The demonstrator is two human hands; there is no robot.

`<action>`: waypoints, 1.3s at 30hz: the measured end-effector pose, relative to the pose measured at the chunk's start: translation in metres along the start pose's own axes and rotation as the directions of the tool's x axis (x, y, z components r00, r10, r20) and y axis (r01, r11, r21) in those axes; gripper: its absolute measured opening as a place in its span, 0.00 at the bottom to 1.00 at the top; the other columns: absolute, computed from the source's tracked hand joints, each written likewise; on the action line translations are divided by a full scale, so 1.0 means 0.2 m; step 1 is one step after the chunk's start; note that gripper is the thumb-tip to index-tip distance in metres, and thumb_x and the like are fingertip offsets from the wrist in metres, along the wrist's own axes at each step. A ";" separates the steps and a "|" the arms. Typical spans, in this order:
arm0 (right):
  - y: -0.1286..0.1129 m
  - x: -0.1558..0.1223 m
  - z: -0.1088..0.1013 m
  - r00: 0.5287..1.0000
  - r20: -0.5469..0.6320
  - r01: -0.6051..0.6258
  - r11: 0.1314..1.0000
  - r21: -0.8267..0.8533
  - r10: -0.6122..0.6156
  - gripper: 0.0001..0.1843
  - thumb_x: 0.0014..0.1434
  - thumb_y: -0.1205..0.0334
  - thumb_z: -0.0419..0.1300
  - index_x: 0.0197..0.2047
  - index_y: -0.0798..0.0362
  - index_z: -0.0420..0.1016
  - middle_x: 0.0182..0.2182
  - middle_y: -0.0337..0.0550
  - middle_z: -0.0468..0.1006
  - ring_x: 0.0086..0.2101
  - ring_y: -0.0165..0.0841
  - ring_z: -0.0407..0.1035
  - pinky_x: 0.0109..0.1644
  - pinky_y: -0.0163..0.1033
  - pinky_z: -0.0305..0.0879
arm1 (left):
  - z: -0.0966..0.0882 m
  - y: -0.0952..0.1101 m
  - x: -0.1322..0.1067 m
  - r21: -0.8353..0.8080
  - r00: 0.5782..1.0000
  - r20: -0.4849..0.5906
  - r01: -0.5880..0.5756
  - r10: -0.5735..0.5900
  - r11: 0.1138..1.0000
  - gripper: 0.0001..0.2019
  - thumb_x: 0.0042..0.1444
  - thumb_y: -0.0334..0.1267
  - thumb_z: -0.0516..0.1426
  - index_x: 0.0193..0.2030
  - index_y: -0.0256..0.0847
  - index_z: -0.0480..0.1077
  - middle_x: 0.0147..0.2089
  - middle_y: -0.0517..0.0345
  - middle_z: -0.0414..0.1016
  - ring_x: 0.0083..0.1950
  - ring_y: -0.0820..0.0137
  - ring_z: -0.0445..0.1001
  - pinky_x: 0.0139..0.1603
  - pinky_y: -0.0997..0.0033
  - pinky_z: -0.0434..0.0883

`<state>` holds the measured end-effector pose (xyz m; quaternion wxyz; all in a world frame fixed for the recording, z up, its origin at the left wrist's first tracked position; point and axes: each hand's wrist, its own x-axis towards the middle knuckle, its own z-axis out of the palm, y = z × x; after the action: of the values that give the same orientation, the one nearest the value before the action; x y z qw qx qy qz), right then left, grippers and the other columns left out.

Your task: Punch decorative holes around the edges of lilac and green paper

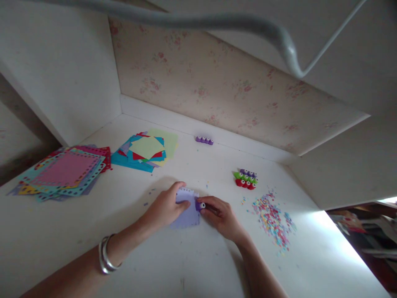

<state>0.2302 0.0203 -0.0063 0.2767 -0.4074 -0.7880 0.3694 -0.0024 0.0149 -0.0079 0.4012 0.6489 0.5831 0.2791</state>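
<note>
A lavender sheet of paper (pixel 186 215) lies on the white table, with small punched shapes along its top and right edges. My left hand (pixel 172 205) grips its left side, thumb on top and the other fingers partly hidden. At the sheet's right edge sits a small purple craft punch (pixel 199 205) with a white and black button. My right hand (pixel 218 213) pinches this punch between thumb and fingers, its thumb near the button. The punch's slot is too small to make out.
Punched coloured sheets (pixel 66 169) are stacked at the left, and uncut-looking coloured paper (pixel 145 149) lies beside them. Purple punches (pixel 204 140) stand by the back wall; purple, green and red punches (pixel 246 179) sit at right. Confetti (pixel 274 219) is heaped nearby. A grey bar (pixel 217 22) crosses above.
</note>
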 end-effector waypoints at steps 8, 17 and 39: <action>-0.01 0.03 0.01 0.986 -0.165 0.020 0.997 -0.077 -0.032 0.10 0.65 0.58 0.58 0.47 0.47 0.78 0.44 0.45 0.80 0.45 0.36 0.74 0.51 0.44 0.71 | 0.04 0.02 -0.07 0.392 0.933 -0.146 -0.250 0.328 0.885 0.20 0.62 0.39 0.54 0.61 0.40 0.64 0.61 0.42 0.67 0.59 0.54 0.69 0.57 0.55 0.68; -0.02 0.05 0.06 0.989 -0.139 -0.059 0.992 -0.110 0.043 0.13 0.65 0.56 0.57 0.34 0.50 0.80 0.31 0.42 0.79 0.33 0.33 0.73 0.38 0.37 0.69 | 0.04 0.00 -0.09 0.528 0.900 -0.016 -0.363 0.436 0.768 0.14 0.62 0.40 0.56 0.53 0.43 0.73 0.59 0.50 0.70 0.62 0.56 0.64 0.64 0.50 0.59; -0.05 0.04 0.07 0.993 -0.119 -0.014 0.988 -0.152 -0.005 0.13 0.66 0.57 0.56 0.34 0.49 0.79 0.30 0.43 0.79 0.33 0.34 0.73 0.39 0.40 0.69 | 0.05 0.00 -0.08 0.490 0.904 -0.041 -0.352 0.425 0.797 0.13 0.61 0.39 0.56 0.52 0.43 0.73 0.58 0.51 0.72 0.61 0.57 0.65 0.65 0.51 0.55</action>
<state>0.2126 0.0182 -0.0054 0.2903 -0.4504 -0.7952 0.2837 0.0027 -0.0036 -0.0109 0.1207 0.8098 0.5154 0.2529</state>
